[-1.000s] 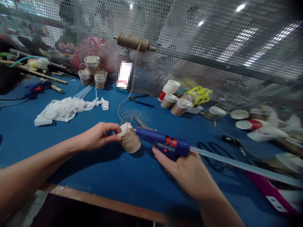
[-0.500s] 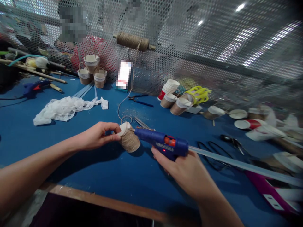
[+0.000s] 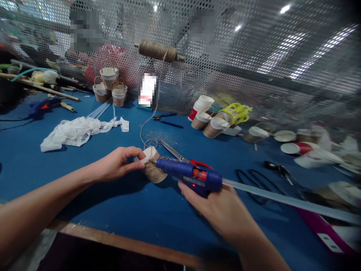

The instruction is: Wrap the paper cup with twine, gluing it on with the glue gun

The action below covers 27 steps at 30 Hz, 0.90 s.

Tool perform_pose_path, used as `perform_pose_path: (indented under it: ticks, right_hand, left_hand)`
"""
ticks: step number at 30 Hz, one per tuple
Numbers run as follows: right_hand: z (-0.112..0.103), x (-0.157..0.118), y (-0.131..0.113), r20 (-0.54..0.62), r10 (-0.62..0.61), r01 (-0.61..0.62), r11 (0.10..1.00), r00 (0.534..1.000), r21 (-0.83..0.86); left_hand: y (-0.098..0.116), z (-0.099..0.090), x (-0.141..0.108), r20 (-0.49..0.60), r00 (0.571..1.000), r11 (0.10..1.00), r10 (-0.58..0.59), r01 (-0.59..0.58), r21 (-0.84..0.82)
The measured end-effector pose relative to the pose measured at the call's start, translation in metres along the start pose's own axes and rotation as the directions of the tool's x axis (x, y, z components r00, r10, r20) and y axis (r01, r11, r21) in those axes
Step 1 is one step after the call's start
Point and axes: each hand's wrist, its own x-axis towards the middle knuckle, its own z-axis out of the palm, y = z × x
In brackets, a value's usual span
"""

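My left hand (image 3: 124,162) pinches the white rim of a paper cup (image 3: 155,172) wrapped in brown twine. The cup is tilted, its mouth toward the upper left. My right hand (image 3: 217,203) is closed round a blue hot glue gun (image 3: 188,173) with a small red light lit and a long clear glue stick (image 3: 267,195) out of its back. The gun's nozzle meets the twine-wrapped side just below the rim; whether glue comes out I cannot see. Twine (image 3: 148,122) runs from behind the cup up to a spool (image 3: 156,51). Scissors (image 3: 176,151) with red handles lie behind the gun.
White lace (image 3: 76,130) lies heaped at the left, near another glue gun (image 3: 42,107). Small handled buckets (image 3: 109,77) are stacked at the back. Pliers (image 3: 169,120), wrapped cups (image 3: 216,127), a black cable (image 3: 254,186) and a purple power strip (image 3: 324,229) also lie on the blue table.
The glue gun has shifted slightly left and down, its nozzle now lower on the cup's side. More of the scissors' red handle shows. My left hand keeps its pinch on the cup.
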Motion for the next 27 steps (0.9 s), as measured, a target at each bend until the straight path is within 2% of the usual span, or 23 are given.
perform_pose_path:
  ticks: [4,6,9,13,16,18,22,27]
  right_hand:
    - [-0.003,-0.002,0.010,0.025,0.058,-0.060,0.993,0.998,0.099]
    - [-0.007,0.004,0.010,0.085,0.193,-0.209,0.942,0.978,0.263]
    - [-0.009,0.015,0.007,0.190,0.416,-0.456,0.773,0.889,0.442]
    - [-0.005,0.020,0.002,0.267,0.561,-0.607,0.599,0.783,0.522]
    - [-0.007,0.021,-0.001,0.354,0.602,-0.671,0.452,0.716,0.588]
    - [-0.010,0.021,-0.002,0.392,0.608,-0.692,0.398,0.690,0.602]
    - [-0.014,0.022,-0.002,0.410,0.595,-0.683,0.352,0.691,0.640]
    - [-0.013,0.021,-0.002,0.411,0.592,-0.681,0.350,0.693,0.644]
  left_hand:
    - [0.000,-0.003,0.000,0.024,0.994,0.994,0.109,-0.110,0.004]
    - [-0.001,-0.003,0.000,0.041,0.992,0.993,0.121,-0.122,0.005]
    - [-0.001,-0.004,-0.001,0.065,0.991,0.993,0.121,-0.122,0.011]
    - [-0.002,-0.004,-0.001,0.077,0.985,0.988,0.156,-0.156,-0.003]
    - [-0.002,-0.005,-0.001,0.080,0.984,0.987,0.158,-0.158,-0.011]
    - [-0.002,-0.005,-0.001,0.088,0.986,0.990,0.144,-0.144,-0.006]
    - [0.000,-0.006,-0.001,0.107,0.984,0.990,0.143,-0.143,0.001]
    - [-0.001,-0.006,-0.001,0.109,0.985,0.991,0.132,-0.134,0.015]
